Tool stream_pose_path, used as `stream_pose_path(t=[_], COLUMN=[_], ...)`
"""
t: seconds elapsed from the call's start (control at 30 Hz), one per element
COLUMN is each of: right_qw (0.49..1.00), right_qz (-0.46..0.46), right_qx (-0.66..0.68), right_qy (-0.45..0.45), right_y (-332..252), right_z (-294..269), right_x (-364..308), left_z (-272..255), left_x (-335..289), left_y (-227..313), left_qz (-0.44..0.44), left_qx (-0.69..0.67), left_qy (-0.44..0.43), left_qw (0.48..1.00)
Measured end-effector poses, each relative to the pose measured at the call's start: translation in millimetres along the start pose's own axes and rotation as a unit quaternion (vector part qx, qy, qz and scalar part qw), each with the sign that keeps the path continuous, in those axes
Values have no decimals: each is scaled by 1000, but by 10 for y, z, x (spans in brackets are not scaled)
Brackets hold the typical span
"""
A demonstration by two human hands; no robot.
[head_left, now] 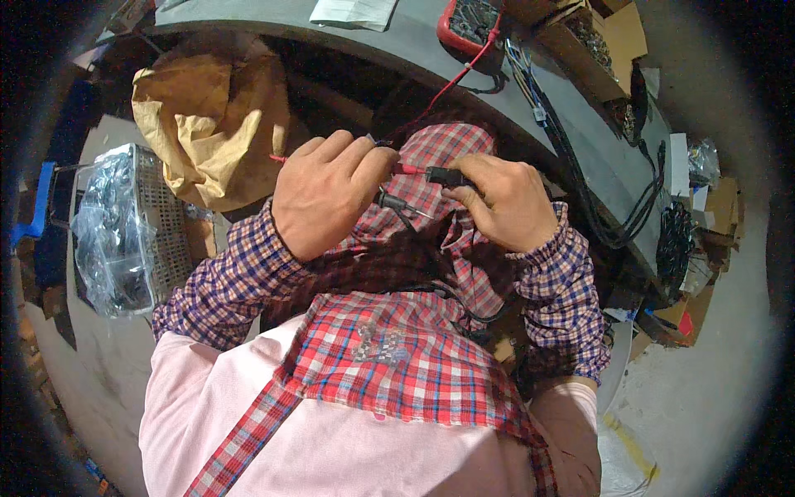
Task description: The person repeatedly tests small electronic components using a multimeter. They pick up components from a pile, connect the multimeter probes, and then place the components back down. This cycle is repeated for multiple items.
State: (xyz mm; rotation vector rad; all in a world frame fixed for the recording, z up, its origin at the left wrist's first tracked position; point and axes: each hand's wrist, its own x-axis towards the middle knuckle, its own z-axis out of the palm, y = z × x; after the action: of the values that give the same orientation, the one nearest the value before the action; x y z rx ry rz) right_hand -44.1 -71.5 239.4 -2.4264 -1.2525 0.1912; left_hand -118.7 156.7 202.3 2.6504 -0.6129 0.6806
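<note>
My left hand (331, 195) is closed around a red test probe (406, 168). Its red end points right and meets or nearly meets a black connector (445, 176). Thumb and fingers of my right hand (512, 199) pinch that connector. Just below the left fingers a black probe (396, 201) with a thin bare metal tip sticks out to the right. A red lead (451, 81) runs from a red-cased meter (469, 23) on the bench down toward my hands. Both hands are above my lap, which a red checked apron (389, 340) covers. The left palm hides part of the probes.
The grey bench (331, 16) curves across the front, with a bundle of black cables (571, 157) along its right part. Cardboard boxes (621, 50) stand behind it. At left are a tan cloth-covered seat (207, 124) and a plastic-lined basket (149, 219).
</note>
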Motion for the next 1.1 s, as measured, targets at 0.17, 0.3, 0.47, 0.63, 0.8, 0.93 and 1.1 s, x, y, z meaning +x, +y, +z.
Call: stream_pose_path(t=[0.17, 0.3, 0.47, 0.63, 0.8, 0.93, 1.1], right_qw=[999, 999, 991, 975, 963, 942, 768], right_qz=[-7, 8, 52, 172, 255, 335, 417], right_qx=[-23, -6, 60, 47, -37, 14, 484], right_qy=[21, 32, 105, 132, 82, -9, -50], right_y=[-53, -19, 30, 131, 166, 198, 397], right_z=[12, 64, 313, 438, 509, 518, 463], right_x=[14, 32, 66, 205, 433, 593, 705], left_z=[35, 93, 184, 363, 1189, 1272, 983], left_x=[-6, 20, 98, -24, -362, -262, -414], left_y=[13, 0, -149, -330, -729, -690, -315], left_qz=[-7, -17, -18, -167, -437, -463, -477], left_qx=[9, 13, -3, -91, -305, -369, -496], left_qy=[20, 52, 57, 215, -129, -220, 2], left_qw=[1000, 998, 998, 958, 836, 775, 725])
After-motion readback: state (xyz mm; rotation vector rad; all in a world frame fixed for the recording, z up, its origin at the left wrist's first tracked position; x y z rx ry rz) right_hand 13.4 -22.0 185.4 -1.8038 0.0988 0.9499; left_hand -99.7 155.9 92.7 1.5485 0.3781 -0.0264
